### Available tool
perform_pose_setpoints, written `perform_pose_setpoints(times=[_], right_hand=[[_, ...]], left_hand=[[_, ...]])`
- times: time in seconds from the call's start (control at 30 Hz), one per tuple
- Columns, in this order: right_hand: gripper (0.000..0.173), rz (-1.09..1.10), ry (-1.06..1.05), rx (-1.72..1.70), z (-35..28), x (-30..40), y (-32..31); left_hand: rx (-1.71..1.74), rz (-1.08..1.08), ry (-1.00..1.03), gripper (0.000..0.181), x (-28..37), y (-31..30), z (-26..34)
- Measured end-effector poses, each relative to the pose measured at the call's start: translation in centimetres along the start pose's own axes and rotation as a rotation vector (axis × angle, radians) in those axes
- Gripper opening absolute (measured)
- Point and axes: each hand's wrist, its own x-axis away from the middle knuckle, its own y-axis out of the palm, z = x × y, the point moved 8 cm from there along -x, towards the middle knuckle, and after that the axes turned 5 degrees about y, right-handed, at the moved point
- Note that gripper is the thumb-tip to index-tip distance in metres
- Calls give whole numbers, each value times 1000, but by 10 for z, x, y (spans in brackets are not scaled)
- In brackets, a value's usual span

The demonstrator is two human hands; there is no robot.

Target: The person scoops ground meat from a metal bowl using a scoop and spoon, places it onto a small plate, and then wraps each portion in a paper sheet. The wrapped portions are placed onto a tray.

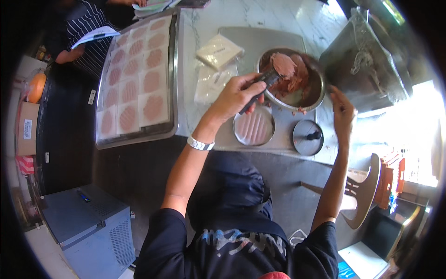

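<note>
My left hand (240,92) grips the black handle of a scoop (258,87), whose head carries a lump of pink ground meat (284,65) above a steel bowl (318,99). More ground meat (301,73) lies in the bowl and clings to its wall. My right hand (343,108) is beside the bowl's right rim with its fingers bent; whether it grips the rim or something else is unclear. Nearer to me lies a round patty-press mould (254,126) with a pinkish ridged surface. To its right is the black press plate (308,148) with a knob (314,135).
At left, a metal tray (174,118) bears rows of ridged meat patties (130,89) on paper squares. Plastic-wrapped square paper packs (220,52) lie behind the mould. A large plastic-wrapped container (366,66) stands right of the bowl. Another person (87,38) in a striped apron stands beyond the tray.
</note>
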Motion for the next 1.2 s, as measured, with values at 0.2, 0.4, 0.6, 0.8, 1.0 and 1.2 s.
perform_pose_setpoints(times=[0.2,0.4,0.6,0.8,1.0,1.2], right_hand=[[23,-206,234,-424,-4,64,12],[39,-217,51,3,-53,133,40],[47,-132,-38,147,-59,162,55],[53,-151,-94,194,-63,164,64],[57,-161,-147,235,-65,163,72],[59,-189,-122,305,-76,155,80]], left_hand=[[-34,169,-47,41,71,-39,-39],[-49,194,-172,47,119,-37,-73],[-105,211,-221,47,128,-27,-86],[-165,216,-211,45,124,-23,-88],[-202,221,-191,45,123,-24,-88],[-566,286,145,43,116,-26,-64]])
